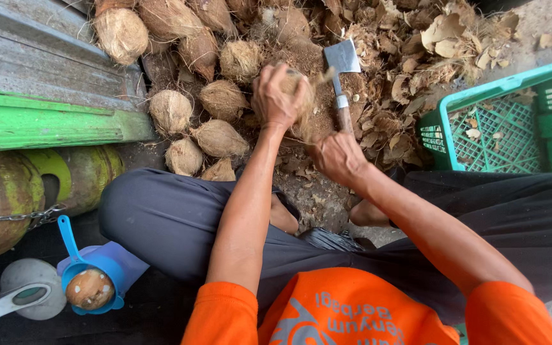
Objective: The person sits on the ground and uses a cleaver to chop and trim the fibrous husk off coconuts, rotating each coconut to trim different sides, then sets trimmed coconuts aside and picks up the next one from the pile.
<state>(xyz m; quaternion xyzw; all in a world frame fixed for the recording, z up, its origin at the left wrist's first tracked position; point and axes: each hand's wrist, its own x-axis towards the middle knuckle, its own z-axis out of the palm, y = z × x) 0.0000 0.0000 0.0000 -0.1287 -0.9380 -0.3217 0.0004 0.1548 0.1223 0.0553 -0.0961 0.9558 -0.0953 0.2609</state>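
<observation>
My left hand [277, 96] grips a brown husked coconut [296, 89], holding it upright over the ground between my knees. My right hand [338, 156] is closed on the wooden handle of a cleaver [342, 61], whose broad metal blade points away from me, just right of the coconut. Bits of fibre hang off the coconut near the blade. I sit with legs in dark trousers spread apart and wear an orange shirt.
Several unpeeled coconuts [218, 137] lie heaped at the upper left. Dry husk scraps [410, 51] cover the ground at the top right. A green plastic crate [506, 121] stands right. A rusty gas cylinder [7, 191] and a blue scoop holding a coconut [89, 287] sit left.
</observation>
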